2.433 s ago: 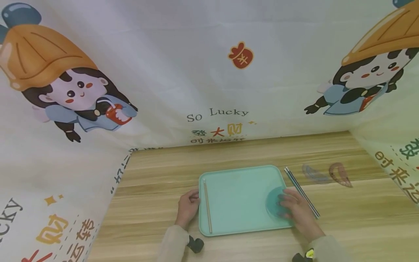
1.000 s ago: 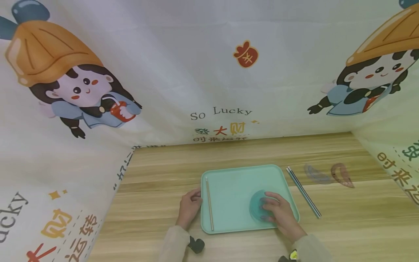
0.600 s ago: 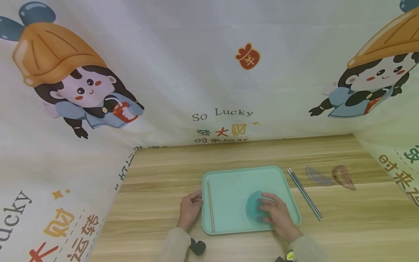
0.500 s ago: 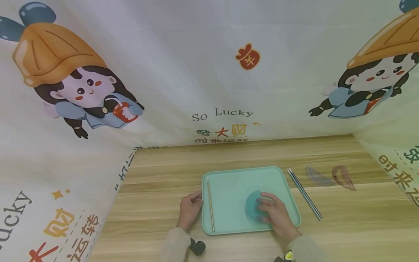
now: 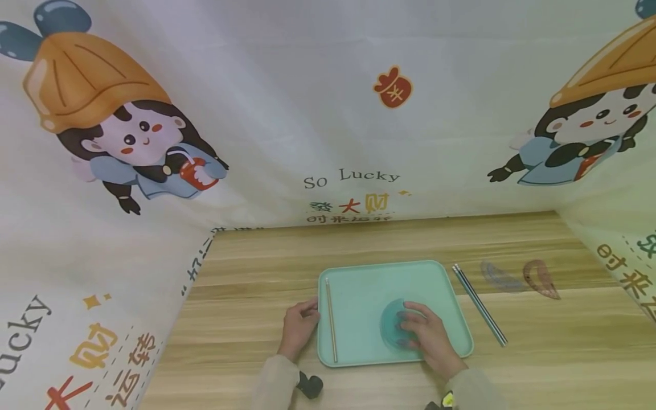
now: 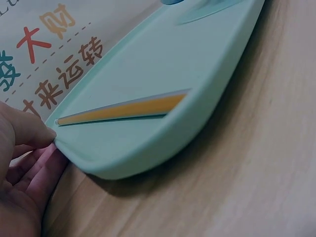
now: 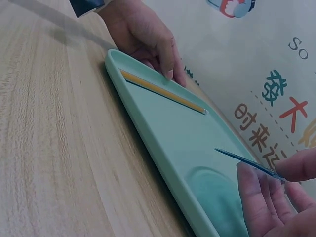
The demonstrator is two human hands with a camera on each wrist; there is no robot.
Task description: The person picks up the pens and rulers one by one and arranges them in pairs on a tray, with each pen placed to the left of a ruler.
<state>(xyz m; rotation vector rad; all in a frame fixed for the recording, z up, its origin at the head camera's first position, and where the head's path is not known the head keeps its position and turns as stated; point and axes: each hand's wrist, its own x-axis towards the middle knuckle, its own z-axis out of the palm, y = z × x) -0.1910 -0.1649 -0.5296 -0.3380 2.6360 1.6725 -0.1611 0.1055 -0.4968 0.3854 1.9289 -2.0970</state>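
My right hand pinches a translucent blue-green protractor between thumb and fingers. In the right wrist view the protractor appears edge-on as a thin sheet, held above the tray, with a darker rounded patch on the tray surface below it. The mint-green tray lies on the wooden table. My left hand grips its left rim; in the left wrist view the thumb presses on the rim and the fingers lie outside it. A yellow pencil lies inside the tray along the left side.
To the right of the tray lie dark pencils side by side. Beyond them are a clear bluish protractor and a reddish protractor. A printed white cloth stands around the back and sides of the table.
My right hand has carried the blue-green protractor leftward from the tray's right edge, slowing lately. The left hand stays at the left rim. The head view has shifted slightly.
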